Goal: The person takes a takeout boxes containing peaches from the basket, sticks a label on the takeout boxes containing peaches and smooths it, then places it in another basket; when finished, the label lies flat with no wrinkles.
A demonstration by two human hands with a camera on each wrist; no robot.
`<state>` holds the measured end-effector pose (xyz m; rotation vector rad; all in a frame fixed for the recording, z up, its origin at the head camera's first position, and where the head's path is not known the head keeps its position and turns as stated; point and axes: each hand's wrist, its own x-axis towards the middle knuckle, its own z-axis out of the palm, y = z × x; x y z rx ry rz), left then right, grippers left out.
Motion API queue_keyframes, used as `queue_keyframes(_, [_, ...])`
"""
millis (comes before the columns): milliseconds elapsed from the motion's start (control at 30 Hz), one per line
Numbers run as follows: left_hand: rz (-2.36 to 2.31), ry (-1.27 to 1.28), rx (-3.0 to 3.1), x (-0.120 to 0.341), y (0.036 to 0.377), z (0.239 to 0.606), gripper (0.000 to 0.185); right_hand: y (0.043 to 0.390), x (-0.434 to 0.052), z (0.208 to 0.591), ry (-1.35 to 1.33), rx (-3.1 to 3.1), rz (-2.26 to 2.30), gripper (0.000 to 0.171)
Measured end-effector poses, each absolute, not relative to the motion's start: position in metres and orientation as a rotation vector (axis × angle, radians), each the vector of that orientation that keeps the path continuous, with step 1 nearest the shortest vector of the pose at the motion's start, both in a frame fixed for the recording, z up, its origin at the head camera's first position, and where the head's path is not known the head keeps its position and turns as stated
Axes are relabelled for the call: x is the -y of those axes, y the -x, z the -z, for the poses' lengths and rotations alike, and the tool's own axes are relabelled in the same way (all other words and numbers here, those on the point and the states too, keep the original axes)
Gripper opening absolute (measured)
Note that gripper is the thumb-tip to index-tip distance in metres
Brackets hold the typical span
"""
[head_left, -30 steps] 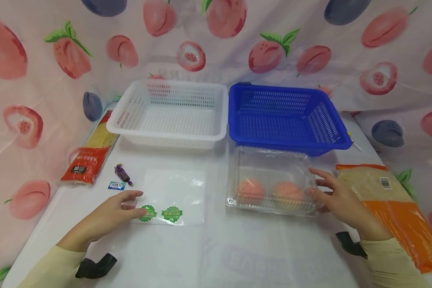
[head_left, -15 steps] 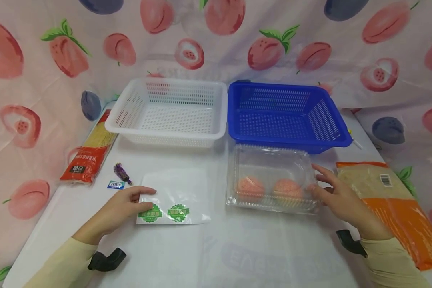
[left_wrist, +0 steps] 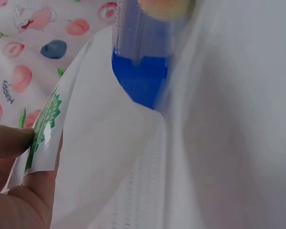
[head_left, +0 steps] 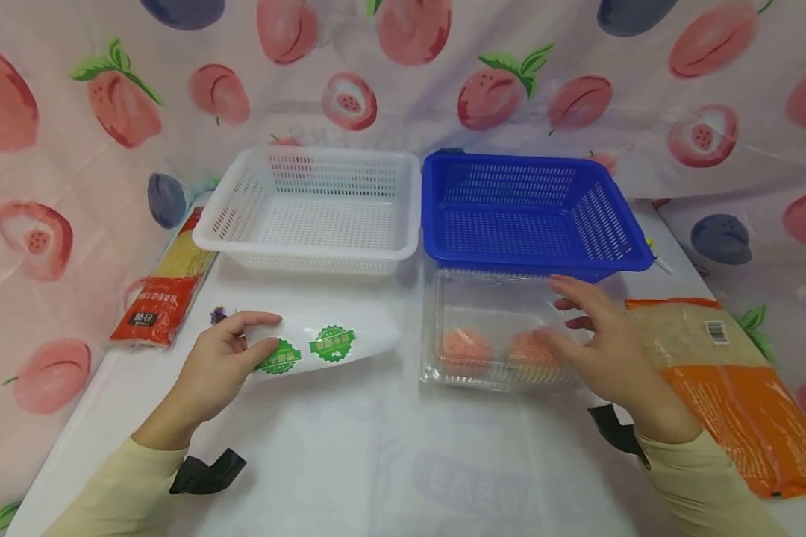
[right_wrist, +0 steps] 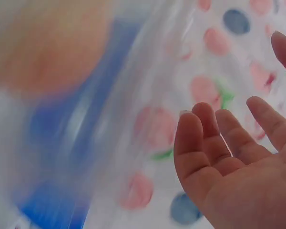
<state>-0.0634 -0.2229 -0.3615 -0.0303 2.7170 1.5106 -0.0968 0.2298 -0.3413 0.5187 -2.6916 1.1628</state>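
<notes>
**White sheet in the left, nothing in the right**

From my remote seat, I've got the left hand point(head_left: 215, 365) pinching the white sheet point(head_left: 329, 332) by its left end, thumb over a green badge. It's bowed, on the near side of the white basket point(head_left: 309, 255). My right hand point(head_left: 607, 350) has loose, spread fingers over the right end of the clear box point(head_left: 483, 306); can't tell if they touch. Two pinkish round things point(head_left: 466, 347) sit inside, and the blue basket point(head_left: 537, 265) is just behind.
</notes>
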Motion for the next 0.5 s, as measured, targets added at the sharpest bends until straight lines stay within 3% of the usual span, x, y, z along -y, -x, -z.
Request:
queue_keyframes(267, [-1.668, -0.118, -2.832, 0.198, 0.060, 0.351, 0.025, 0.101, -0.152, 0.339, -0.966, 2.520, -1.180, 0.056])
queue_keyframes(500, [-1.807, -0.207, -2.782, 0.186, 0.061, 0.348, 0.025, 0.102, -0.109, 0.339, -1.189, 2.415, -1.133, 0.049])
